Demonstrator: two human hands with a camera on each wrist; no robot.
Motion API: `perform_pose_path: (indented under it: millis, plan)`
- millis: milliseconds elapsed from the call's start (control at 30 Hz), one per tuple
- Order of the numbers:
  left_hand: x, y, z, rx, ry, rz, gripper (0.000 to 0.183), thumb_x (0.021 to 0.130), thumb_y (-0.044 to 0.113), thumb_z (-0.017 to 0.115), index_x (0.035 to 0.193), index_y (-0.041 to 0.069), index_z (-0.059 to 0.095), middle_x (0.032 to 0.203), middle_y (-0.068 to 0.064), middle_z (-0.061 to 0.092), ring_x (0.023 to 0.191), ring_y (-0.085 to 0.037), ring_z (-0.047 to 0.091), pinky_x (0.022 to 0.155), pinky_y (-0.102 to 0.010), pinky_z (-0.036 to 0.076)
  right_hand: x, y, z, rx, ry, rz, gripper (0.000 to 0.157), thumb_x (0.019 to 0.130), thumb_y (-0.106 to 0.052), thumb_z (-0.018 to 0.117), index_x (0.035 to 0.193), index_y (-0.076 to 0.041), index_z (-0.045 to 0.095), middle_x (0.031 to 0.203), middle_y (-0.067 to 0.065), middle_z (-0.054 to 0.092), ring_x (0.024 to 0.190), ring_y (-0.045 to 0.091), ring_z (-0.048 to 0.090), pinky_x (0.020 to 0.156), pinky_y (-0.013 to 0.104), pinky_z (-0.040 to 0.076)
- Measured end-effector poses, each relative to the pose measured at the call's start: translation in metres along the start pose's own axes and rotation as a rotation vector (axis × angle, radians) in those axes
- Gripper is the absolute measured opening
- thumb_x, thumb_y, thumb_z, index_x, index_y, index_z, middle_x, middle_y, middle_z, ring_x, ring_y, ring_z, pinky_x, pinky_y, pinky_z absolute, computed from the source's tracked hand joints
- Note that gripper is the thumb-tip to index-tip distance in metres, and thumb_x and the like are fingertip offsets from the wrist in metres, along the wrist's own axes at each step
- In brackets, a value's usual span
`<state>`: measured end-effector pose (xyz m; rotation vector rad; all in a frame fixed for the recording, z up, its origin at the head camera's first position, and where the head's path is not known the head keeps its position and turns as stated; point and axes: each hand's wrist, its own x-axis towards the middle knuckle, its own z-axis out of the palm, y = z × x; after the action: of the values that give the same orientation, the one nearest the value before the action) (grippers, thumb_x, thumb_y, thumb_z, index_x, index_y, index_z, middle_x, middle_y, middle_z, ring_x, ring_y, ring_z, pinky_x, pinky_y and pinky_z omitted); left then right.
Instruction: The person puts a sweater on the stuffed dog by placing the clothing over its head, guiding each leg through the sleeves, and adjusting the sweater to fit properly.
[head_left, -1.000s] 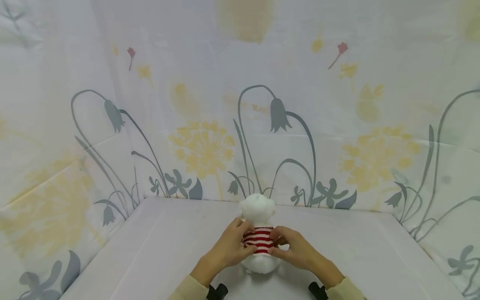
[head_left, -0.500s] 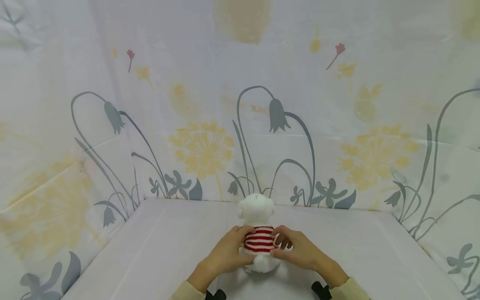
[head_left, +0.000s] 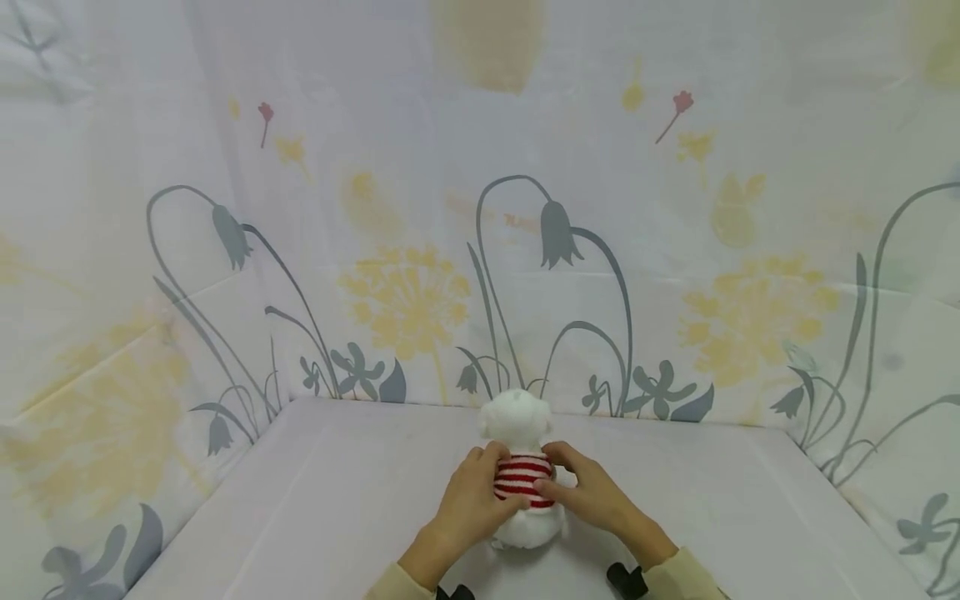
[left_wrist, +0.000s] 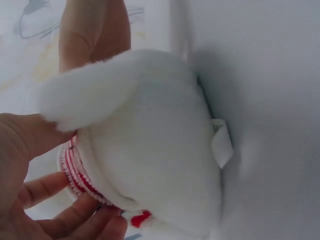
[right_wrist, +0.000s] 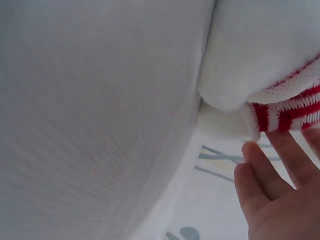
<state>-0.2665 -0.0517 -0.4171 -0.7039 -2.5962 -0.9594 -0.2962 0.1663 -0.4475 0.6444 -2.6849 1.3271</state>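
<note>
A white plush toy in a red-and-white striped knit sweater sits upright on the table, its back towards me. My left hand holds its left side, thumb on the back and fingers round the sweater. On the other side my right hand holds it, thumb over the stripes. In the left wrist view a fluffy tail sticks out beside the left thumb, and a small white tag shows at the base. The right wrist view shows the right fingers against the sweater's hem. The toy's front is hidden.
The white-covered table meets a hanging cloth printed with grey and yellow flowers, behind and at both sides. A black wrist device sits at the right cuff, another at the left.
The toy stays in about the same place. Both thumbs have shifted on the sweater, the right one further over the stripes, and the hands have drawn slightly closer together.
</note>
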Motion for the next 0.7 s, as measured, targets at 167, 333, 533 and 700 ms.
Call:
perform_pose_path:
  millis: [167,333,533,700]
  plan:
    - [0.009,-0.004,-0.008,0.028,-0.085,-0.02,0.046,0.075,0.015,0.078,0.113,0.011,0.053,0.097,-0.003,0.058,0.086,-0.016,0.055,0.074,-0.034,0.045,-0.01,-0.007,-0.001,0.0,0.0,-0.008,0.048,0.083,-0.042,0.07,0.123,-0.021,0.053,0.117,-0.003,0.061,0.116,0.027,0.054,0.095,0.054,0.041]
    - [0.019,-0.012,-0.018,0.125,-0.135,-0.009,0.05,0.07,-0.008,0.063,0.115,0.012,0.058,0.101,-0.003,0.062,0.089,-0.018,0.057,0.076,-0.037,0.048,-0.021,-0.017,-0.006,-0.014,-0.064,-0.075,0.047,0.087,-0.036,0.069,0.125,-0.016,0.053,0.112,-0.005,0.064,0.103,0.018,0.061,0.087,0.041,0.048]
    - [0.017,-0.012,-0.017,0.131,-0.079,0.05,0.044,0.072,-0.004,0.06,0.115,0.01,0.06,0.102,-0.005,0.06,0.091,-0.02,0.055,0.078,-0.037,0.046,-0.017,-0.025,-0.02,-0.016,0.247,-0.099,0.019,0.085,-0.024,0.073,0.096,-0.013,0.061,0.083,-0.005,0.062,0.073,0.009,0.06,0.067,0.027,0.051]
    - [0.013,-0.003,-0.004,0.078,0.056,0.091,0.042,0.077,0.018,0.074,0.115,0.008,0.058,0.101,-0.007,0.059,0.09,-0.02,0.054,0.074,-0.034,0.047,0.0,-0.02,-0.028,-0.035,0.327,-0.098,0.046,0.083,-0.033,0.075,0.117,-0.01,0.055,0.108,0.005,0.059,0.096,0.021,0.059,0.081,0.04,0.05]
